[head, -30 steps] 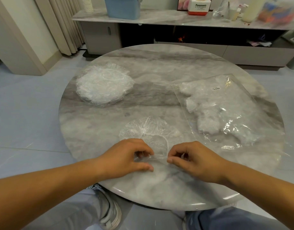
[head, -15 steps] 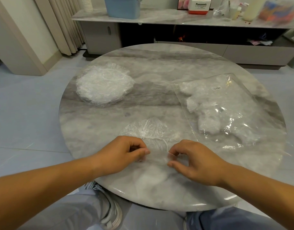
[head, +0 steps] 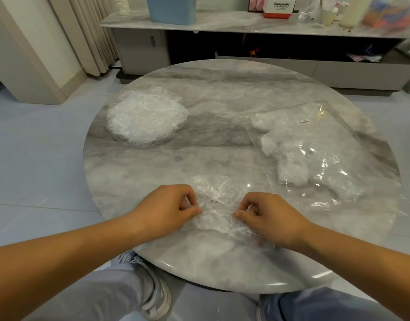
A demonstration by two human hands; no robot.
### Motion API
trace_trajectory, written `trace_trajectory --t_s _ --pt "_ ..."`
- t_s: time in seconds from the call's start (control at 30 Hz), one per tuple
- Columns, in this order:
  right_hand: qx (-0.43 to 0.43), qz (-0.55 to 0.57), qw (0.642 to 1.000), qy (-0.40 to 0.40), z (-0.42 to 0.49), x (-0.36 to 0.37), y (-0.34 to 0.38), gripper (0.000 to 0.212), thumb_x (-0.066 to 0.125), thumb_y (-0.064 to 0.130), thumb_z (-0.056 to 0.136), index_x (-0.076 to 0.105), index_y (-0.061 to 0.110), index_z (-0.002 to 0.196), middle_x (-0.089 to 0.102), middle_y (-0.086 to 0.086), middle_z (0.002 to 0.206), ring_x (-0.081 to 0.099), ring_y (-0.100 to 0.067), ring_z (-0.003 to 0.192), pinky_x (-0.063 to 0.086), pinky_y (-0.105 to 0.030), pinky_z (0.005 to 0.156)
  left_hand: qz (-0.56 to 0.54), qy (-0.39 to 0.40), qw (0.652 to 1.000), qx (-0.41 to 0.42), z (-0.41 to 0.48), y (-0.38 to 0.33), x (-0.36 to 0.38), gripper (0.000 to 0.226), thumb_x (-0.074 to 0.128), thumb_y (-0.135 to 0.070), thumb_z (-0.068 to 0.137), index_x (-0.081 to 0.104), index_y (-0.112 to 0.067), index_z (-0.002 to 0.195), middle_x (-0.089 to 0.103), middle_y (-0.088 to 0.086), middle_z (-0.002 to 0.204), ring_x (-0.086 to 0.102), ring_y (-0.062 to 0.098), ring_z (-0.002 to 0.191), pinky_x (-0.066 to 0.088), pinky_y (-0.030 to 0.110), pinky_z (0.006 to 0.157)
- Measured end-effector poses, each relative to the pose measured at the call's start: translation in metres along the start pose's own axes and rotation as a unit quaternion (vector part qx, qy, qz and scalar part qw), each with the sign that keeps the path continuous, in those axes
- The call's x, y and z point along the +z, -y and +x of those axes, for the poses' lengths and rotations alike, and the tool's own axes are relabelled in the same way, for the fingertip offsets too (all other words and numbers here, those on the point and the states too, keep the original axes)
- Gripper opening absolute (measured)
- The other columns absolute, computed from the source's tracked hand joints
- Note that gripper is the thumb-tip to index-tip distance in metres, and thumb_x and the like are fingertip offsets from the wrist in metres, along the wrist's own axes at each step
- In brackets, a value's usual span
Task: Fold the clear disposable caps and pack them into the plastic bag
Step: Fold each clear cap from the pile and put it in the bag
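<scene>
Midway through: both hands, left hand [head: 169,209] and right hand [head: 268,216], pinch one clear cap [head: 216,205] with curled fingers at the surface's [head: 222,93] near edge. Folded caps fill the bag [head: 315,154] right; a stack [head: 146,119] waits far left.

The bare left forearm [head: 72,249] and right forearm [head: 361,258] reach in from the lower corners and converge; the left grip [head: 169,210] is knuckles-up, fingers curled, thumb and forefinger pinching the clear cap [head: 219,205]; the right grip [head: 268,217], a little apart, mirrors it, pinching the same cap.
</scene>
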State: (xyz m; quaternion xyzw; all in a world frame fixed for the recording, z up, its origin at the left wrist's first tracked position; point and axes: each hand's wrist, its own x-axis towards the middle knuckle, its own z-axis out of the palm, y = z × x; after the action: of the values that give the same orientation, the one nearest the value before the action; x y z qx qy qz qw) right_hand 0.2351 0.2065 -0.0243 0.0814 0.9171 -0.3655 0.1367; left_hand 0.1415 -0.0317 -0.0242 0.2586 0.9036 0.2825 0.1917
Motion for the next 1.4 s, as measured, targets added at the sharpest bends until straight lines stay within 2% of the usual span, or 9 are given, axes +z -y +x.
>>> trace_trajectory --t_s 0.17,0.33,0.5,0.67,0.77,0.9,1.03,1.13,1.4 --pt "-0.004 -0.125 0.992 -0.034 -0.003 0.003 0.002 0.025 0.065 0.044 0.094 0.046 0.028 0.095 0.062 0.004 0.076 0.059 -0.014 0.07 0.05 -0.033 0.065 0.074 -0.012 0.997 -0.008 0.001 -0.001 0.003 0.018 0.068 -0.042 0.091 0.056 -0.031 0.086 0.065 -0.01 0.065 0.061 0.005 0.067 0.053 0.032 0.069" --pt "-0.087 -0.176 0.976 -0.099 -0.007 0.0 0.0 0.03 0.068 0.044 0.091 0.041 0.032 0.095 0.048 0.016 0.093 0.052 -0.008 0.079 0.041 -0.021 0.065 0.11 -0.026 0.994 0.005 0.005 -0.005 0.002 0.021 0.067 -0.043 0.09 0.052 -0.03 0.085 0.062 -0.01 0.071 0.058 0.007 0.07 0.051 0.033 0.067" --pt "-0.154 -0.034 0.981 -0.109 -0.011 -0.001 0.009 0.013 0.073 0.029 0.092 0.063 0.028 0.1 0.061 0.017 0.085 0.058 -0.004 0.077 0.047 -0.014 0.068 0.091 -0.039 0.994 0.041 0.004 -0.011 0.002 0.022 0.071 -0.037 0.089 0.051 -0.033 0.098 0.058 -0.01 0.07 0.057 0.008 0.069 0.05 0.031 0.067" --pt "-0.012 0.21 0.977 -0.017 -0.009 0.008 0.02 0.019 0.066 0.011 0.095 0.063 0.021 0.112 0.075 -0.004 0.085 0.073 -0.02 0.074 0.061 -0.032 0.066 -0.174 -0.004 0.984 -0.036 0.002 -0.032 0.005 0.05 0.073 -0.022 0.09 0.048 -0.028 0.133 0.072 -0.002 0.083 0.069 0.008 0.07 0.059 0.03 0.069" --pt "0.066 0.33 0.942 -0.015 -0.006 0.005 0.022 0.04 0.062 0.008 0.098 0.047 0.014 0.134 0.073 -0.019 0.096 0.074 -0.033 0.077 0.064 -0.041 0.068 -0.382 0.05 0.913 -0.132 0.003 -0.041 0.005 0.093 0.068 -0.007 0.093 0.007 -0.031 0.159 0.076 0.009 0.101 0.076 0.025 0.085 0.062 0.037 0.078" --pt "0.13 0.454 0.882 -0.006 -0.003 -0.006 0.021 0.069 0.061 0.022 0.101 0.021 0.044 0.153 0.073 -0.024 0.104 0.075 -0.04 0.086 0.062 -0.046 0.071 -0.504 0.081 0.836 -0.201 0.007 -0.037 -0.001 0.102 0.063 -0.01 0.097 -0.015 -0.038 0.157 0.074 0.02 0.11 0.074 0.033 0.101 0.059 0.05 0.09" --pt "0.191 0.528 0.826 0.05 0.002 -0.017 0.014 0.058 0.056 0.039 0.101 0.027 0.038 0.151 0.074 -0.024 0.109 0.073 -0.043 0.098 0.062 -0.049 0.074 -0.542 0.147 0.796 -0.227 0.01 -0.032 -0.01 0.07 0.056 -0.028 0.1 0.015 -0.037 0.155 0.071 0.025 0.116 0.07 0.037 0.109 0.054 0.056 0.095" --pt "0.209 0.562 0.796 0.081 0.005 -0.025 0.011 0.051 0.054 0.046 0.1 0.038 0.026 0.145 0.071 -0.027 0.114 0.071 -0.045 0.103 0.059 -0.051 0.08 -0.542 0.177 0.788 -0.233 0.012 -0.031 -0.015 0.039 0.051 -0.039 0.099 0.046 -0.018 0.132 0.07 0.025 0.119 0.068 0.037 0.114 0.048 0.062 0.102" --pt "0.207 0.57 0.791 0.083 0.006 -0.027 0.011 0.046 0.056 0.045 0.098 0.058 0.002 0.112 0.069 -0.031 0.116 0.069 -0.048 0.106 0.055 -0.057 0.092 -0.564 0.193 0.77 -0.227 0.016 -0.023 -0.017 0.038 0.056 -0.052 0.093 0.047 -0.016 0.1 0.066 0.029 0.123 0.066 0.04 0.117 0.044 0.066 0.103"
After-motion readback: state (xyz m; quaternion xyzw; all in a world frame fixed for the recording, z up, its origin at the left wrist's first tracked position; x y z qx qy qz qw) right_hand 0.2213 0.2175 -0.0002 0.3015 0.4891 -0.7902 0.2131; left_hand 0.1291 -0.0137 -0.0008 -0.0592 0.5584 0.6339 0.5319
